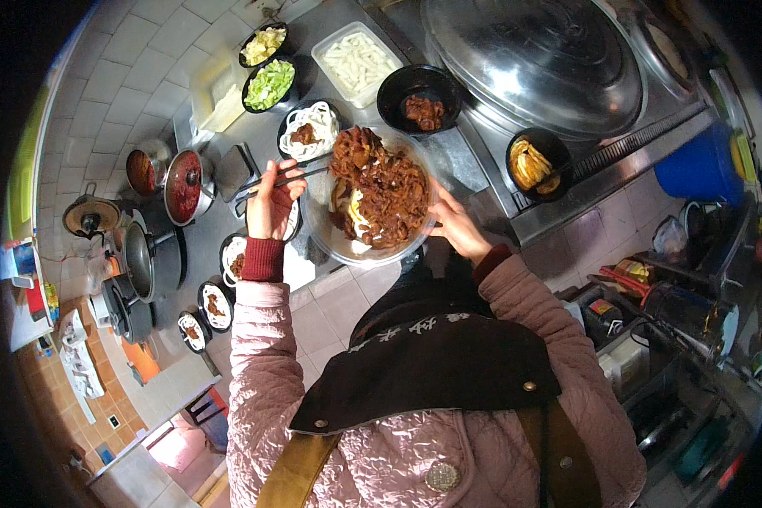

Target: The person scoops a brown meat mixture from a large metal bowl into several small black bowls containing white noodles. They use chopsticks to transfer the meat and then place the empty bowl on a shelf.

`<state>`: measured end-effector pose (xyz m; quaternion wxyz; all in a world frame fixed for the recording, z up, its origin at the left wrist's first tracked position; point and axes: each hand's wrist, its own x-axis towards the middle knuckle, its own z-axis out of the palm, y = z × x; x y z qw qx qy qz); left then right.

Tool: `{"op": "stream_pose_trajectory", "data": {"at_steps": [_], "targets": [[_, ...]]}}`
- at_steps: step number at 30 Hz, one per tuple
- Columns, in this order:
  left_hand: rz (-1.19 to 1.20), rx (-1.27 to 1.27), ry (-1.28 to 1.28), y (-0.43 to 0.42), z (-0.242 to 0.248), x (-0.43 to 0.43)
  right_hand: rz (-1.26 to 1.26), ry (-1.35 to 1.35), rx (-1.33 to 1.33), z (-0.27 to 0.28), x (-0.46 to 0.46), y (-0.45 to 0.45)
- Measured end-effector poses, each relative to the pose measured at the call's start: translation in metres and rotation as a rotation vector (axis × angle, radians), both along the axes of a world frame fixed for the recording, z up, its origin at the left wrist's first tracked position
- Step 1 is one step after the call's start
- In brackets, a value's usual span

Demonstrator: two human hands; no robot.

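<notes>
My left hand (273, 203) grips a pair of dark chopsticks (308, 171), whose tips reach a clump of brown sauced meat (357, 151) at the bowl's far-left edge. With my right hand (456, 223) I hold the right rim of a large clear plastic bowl (322, 240). More brown meat strips (390, 213) fill the bowl, with something pale and yellow showing among them. Just past the bowl sits a black bowl of white noodles (320, 130) topped with meat. A black bowl with a little meat (424, 114) stands beyond the bowl's right side.
More black bowls of noodles (216, 306) line the counter at left. Pots of red sauce (185, 190) and a frying pan (141, 260) stand near the tiled wall. Beyond are chopped greens (270, 86) and a tub of white strips (359, 60). A large metal lid (540, 57) covers the right side.
</notes>
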<state>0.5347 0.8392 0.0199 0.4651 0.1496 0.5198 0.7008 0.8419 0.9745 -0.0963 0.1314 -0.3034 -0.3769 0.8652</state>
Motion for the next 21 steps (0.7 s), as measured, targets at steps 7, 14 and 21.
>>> {"op": "stream_pose_trajectory", "data": {"at_steps": [7,14,21], "targets": [[0.038,0.124,0.083,0.041,0.056,-0.005,0.018,-0.046,0.036,-0.002,0.002,0.0],[-0.041,0.203,0.119,0.111,0.052,0.005,0.02,-0.01,0.016,-0.015,0.003,0.001],[-0.3,-0.25,0.65,0.171,-0.031,0.043,0.02,0.015,0.053,-0.023,0.003,0.0]]}}
